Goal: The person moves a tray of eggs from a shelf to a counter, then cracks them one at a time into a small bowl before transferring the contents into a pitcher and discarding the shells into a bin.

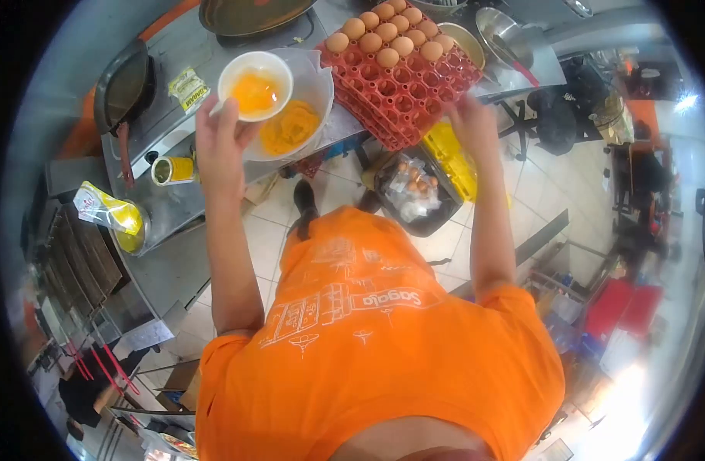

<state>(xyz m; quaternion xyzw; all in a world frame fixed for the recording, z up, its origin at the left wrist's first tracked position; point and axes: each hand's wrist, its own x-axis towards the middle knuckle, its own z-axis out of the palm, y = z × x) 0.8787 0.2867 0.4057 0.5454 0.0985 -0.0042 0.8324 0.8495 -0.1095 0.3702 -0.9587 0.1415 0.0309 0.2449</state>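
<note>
The eggs (402,46) lie forward of the right hand (473,123) and toward the person's left. They stand in the far part of the red egg tray (383,96), which is the top one of a stack on the worktop (149,257). The stack sits askew to the body, with one corner pointing back toward the person. The right hand is at the right side of this stack, so it is nearer to most of the eggs than the left hand (228,134) is. The fingers point forward and bend somewhat, but they are blurred; I cannot tell if they are together or apart, nor if they touch the tray edge. The right forearm reaches forward and leans a little inward.

The left hand is closed on the near side of the white cup (255,86), at its rim and wall. The cup contains yellow egg liquid (254,92), and its mouth is facing up, apparently almost level. In this view it overlaps the far left part of the bigger translucent bowl (323,96), where more yellow egg mixture (291,129) is lying. This bowl is between the left hand and the tray stack. The left forearm goes forward, nearly straight, with the wrist just beside the bowl. Lower than the worktop, between the body and the right arm, there is a dark bin (423,224) with eggshells (420,183) and plastic in it.
</note>
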